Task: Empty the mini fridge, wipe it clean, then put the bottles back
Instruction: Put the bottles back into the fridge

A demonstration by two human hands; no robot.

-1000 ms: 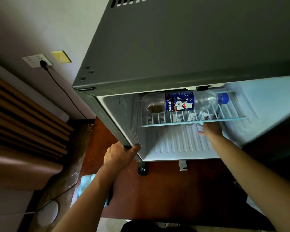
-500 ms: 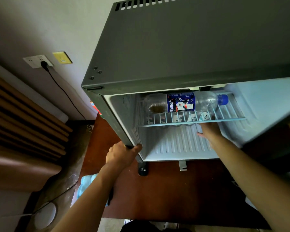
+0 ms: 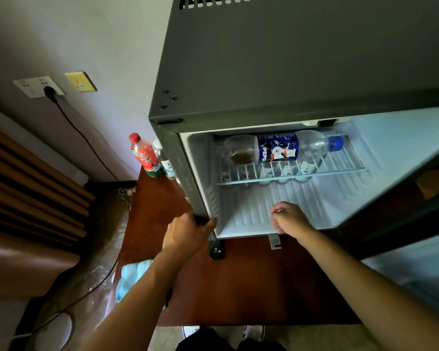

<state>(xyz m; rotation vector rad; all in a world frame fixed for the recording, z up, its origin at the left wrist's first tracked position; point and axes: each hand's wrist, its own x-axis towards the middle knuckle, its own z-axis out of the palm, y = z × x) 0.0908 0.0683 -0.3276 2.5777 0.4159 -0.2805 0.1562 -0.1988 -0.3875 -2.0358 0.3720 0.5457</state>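
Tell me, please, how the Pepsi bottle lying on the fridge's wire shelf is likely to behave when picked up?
The Pepsi bottle probably feels light: only a little brown liquid shows at its base end. Lying on its side across the wire shelf, it may roll if nudged. Its thin clear plastic would likely dent under a firm squeeze.

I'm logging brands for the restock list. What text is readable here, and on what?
"PEPSI": on the blue label of the Pepsi bottle lying on the wire shelf.
Red bottle beside the fridge: white lettering, unreadable.
Clear bottle behind it: label too small.
Yellow wall plate: blurred.
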